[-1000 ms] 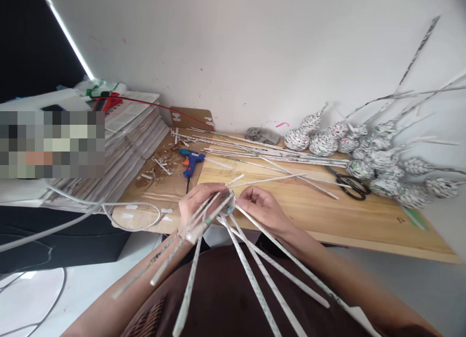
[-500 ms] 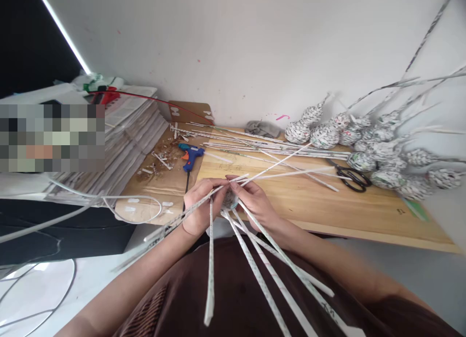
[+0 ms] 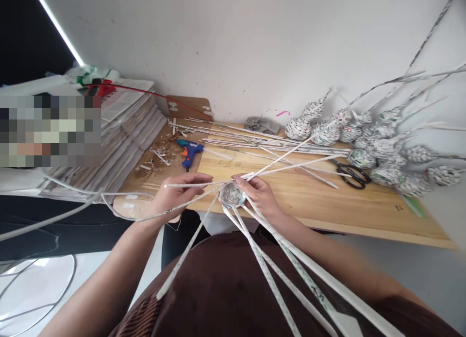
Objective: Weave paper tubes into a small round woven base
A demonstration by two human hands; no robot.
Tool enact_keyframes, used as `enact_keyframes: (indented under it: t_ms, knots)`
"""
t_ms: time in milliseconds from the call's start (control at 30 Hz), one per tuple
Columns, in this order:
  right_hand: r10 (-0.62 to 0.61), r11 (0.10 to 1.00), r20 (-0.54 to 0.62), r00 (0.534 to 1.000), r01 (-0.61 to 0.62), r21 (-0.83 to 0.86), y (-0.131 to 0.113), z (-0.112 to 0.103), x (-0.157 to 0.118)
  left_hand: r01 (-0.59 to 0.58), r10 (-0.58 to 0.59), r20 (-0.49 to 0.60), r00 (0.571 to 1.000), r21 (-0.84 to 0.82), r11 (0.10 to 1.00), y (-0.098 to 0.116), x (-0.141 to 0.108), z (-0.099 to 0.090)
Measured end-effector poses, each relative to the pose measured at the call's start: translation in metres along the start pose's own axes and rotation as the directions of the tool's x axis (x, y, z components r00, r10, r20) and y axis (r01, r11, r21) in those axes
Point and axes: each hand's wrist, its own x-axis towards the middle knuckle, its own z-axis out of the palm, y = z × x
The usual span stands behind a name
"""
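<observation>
Wooden board (image 3: 327, 201) ahead of you, woven paper bulbs (image 3: 386, 155) bunched at its right end. Long paper strips (image 3: 267, 274) fan out from the piece; your left hand (image 3: 171, 196) sits bent beside two, can't tell if it grips any, and your right hand (image 3: 261, 196) pinches the rim of the small woven cup (image 3: 233, 195), between your hands at the board's near edge.

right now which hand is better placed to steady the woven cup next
Probably the right hand: its thumb and fingers hold the woven cup near the rim, while the left hand sits off to the side, beside paper strips.
</observation>
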Motion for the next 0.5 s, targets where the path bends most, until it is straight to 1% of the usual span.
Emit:
enact_keyframes:
  t_ms: [33, 67, 133, 167, 200, 233, 267, 333, 400, 433, 500]
  knots:
    - [-0.006, 1.0, -0.001, 1.0, 0.006, -0.012, 0.001, 0.0, 0.001, -0.01, 0.01, -0.027, 1.0, -0.015, 1.0, -0.001, 0.002, -0.002]
    - [-0.015, 0.999, 0.004, 1.0, 0.015, -0.033, 0.002, -0.001, 0.001, -0.01, 0.009, -0.021, 1.0, -0.049, 0.999, -0.001, 0.004, -0.002]
    - [-0.031, 0.996, 0.028, 0.999, 0.033, -0.081, 0.005, -0.002, 0.001, -0.016, 0.021, 0.047, 0.999, -0.104, 0.994, 0.0, 0.008, 0.004]
    - [-0.035, 0.994, 0.045, 0.998, 0.04, -0.101, 0.007, -0.002, 0.001, -0.021, 0.031, 0.088, 0.996, -0.114, 0.993, 0.001, 0.009, 0.009]
    - [-0.037, 0.992, 0.064, 0.997, 0.044, -0.121, 0.008, -0.003, 0.001, -0.035, 0.046, 0.105, 0.993, -0.108, 0.994, 0.003, 0.009, 0.014]
    - [-0.04, 0.989, 0.085, 0.996, 0.051, -0.139, 0.009, -0.004, 0.001, -0.055, 0.063, 0.092, 0.994, -0.086, 0.995, 0.005, 0.01, 0.02]
    - [-0.044, 0.986, 0.103, 0.994, 0.06, -0.154, 0.011, -0.005, 0.001, -0.089, 0.093, 0.057, 0.994, -0.058, 0.994, 0.008, 0.01, 0.025]
    - [-0.062, 0.981, 0.125, 0.99, 0.083, -0.173, 0.013, -0.007, 0.002, -0.162, 0.162, -0.034, 0.986, 0.01, 0.987, 0.011, 0.011, 0.034]
    - [-0.077, 0.979, 0.13, 0.989, 0.1, -0.18, 0.014, -0.008, 0.002, -0.206, 0.211, -0.118, 0.97, 0.047, 0.977, 0.013, 0.01, 0.041]
    - [-0.081, 0.977, 0.13, 0.988, 0.105, -0.184, 0.014, -0.009, 0.002, -0.225, 0.23, -0.141, 0.963, 0.05, 0.973, 0.014, 0.009, 0.043]
    - [-0.089, 0.972, 0.138, 0.986, 0.116, -0.203, 0.014, -0.009, 0.003, -0.259, 0.265, -0.147, 0.953, 0.055, 0.964, 0.014, 0.008, 0.046]
